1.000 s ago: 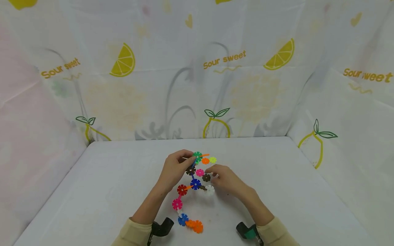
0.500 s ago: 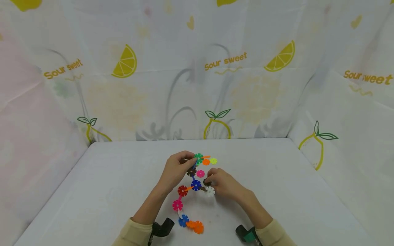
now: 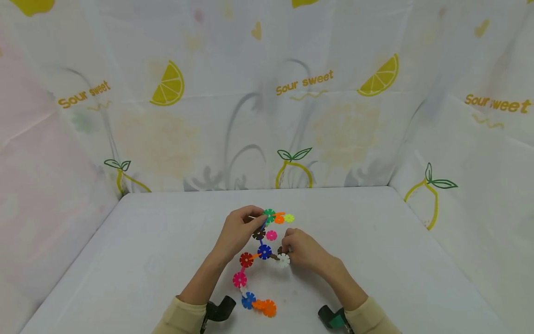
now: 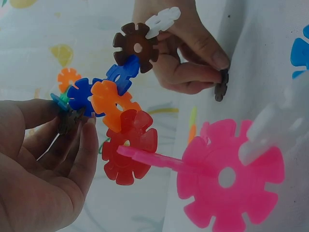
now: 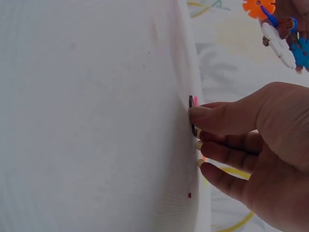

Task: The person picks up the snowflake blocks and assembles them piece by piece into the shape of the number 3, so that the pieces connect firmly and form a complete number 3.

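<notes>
My left hand pinches one end of a chain of interlocking snowflake discs, near a green disc and a dark brown one. From there the chain runs toward me through a blue disc, a red disc and a pink disc, ending in orange discs. A side branch carries a brown disc and a white disc. My right hand pinches a separate dark brown disc between thumb and fingers, standing on edge at the table surface.
Loose pink, orange and yellow discs lie just beyond my right hand on the white table. A printed curtain rises behind the table's far edge.
The right hand has come a little toward me and taken hold of the dark brown disc, which earlier lay uncovered beside its fingertips. The left hand stays almost still on the chain.
</notes>
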Tool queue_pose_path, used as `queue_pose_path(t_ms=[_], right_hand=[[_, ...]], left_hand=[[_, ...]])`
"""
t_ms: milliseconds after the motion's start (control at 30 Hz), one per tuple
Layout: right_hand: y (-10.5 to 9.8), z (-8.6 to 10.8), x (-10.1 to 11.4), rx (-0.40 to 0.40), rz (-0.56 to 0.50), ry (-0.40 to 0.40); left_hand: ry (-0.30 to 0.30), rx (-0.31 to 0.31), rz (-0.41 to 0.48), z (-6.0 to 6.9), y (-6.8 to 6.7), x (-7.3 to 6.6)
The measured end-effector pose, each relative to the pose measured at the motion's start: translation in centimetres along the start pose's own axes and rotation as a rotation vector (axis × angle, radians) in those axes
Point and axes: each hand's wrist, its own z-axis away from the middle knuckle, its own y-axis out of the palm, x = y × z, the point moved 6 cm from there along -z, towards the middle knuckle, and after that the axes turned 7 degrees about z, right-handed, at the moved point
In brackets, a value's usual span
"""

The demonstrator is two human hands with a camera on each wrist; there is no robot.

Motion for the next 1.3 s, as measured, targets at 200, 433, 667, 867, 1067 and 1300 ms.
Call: queue_pose_path(t_ms=[200, 433, 667, 867, 1067, 1300], right_hand=[[0.0, 0.0, 0.1, 0.009, -0.002, 0.012], [0.2, -0.1, 0.2, 0.035, -0.011, -0.008], [0.4, -0.1, -0.2, 0.049, -0.081, 0.018], [-0.1, 0.1, -0.6, 0.024, -0.137, 0.001], [-0.8, 0.1, -1.0, 0.008, -0.235, 0.026], [-2.1, 0.1, -1.0, -0.072, -0.337, 0.058]], left_hand=[[0.003, 0.005, 0.005, 0.0, 0.0, -0.1], [0.0, 0.01, 0.001, 0.0, -0.1, 0.1], [0.007, 0.008, 0.008, 0.0, -0.3, -0.1], [0.002, 0.005, 0.015, 0.0, -0.3, 0.0], [0.008, 0.008, 0.006, -0.1, -0.3, 0.0], [0.008, 0.004, 0.001, 0.0, -0.4, -0.2]])
